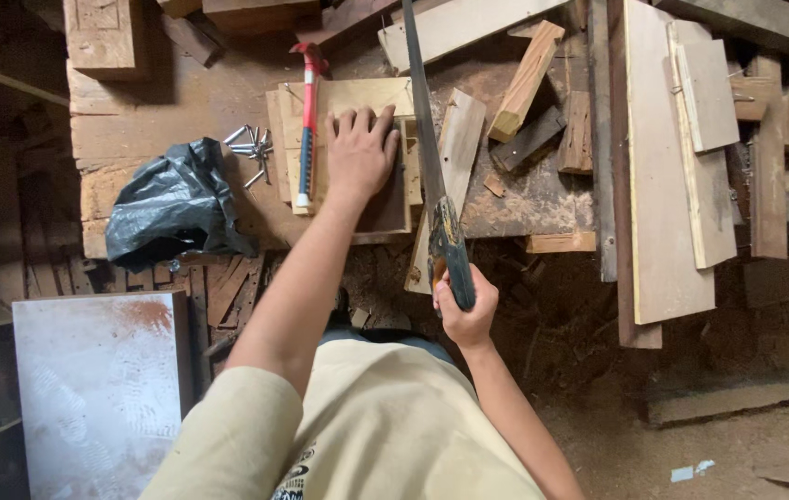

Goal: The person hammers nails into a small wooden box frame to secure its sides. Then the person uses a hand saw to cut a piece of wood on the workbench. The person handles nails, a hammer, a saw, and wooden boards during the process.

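I read mid-cut: left hand (358, 153) fingers spread flat pinning the wooden box (357, 148), right hand (464, 310) fingers wrapped on handsaw (431, 167) just beside; next needs steady strokes.

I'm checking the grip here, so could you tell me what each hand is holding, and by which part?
The right hand grips a handsaw by its dark handle. The left hand holds nothing; it presses flat on a wooden board.

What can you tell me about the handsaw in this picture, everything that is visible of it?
The handsaw has a long, narrow, dark metal blade and a worn dark handle. The right hand grips the handle at the bench edge. The blade runs away from the person, beside the small wooden box that the left hand presses down.
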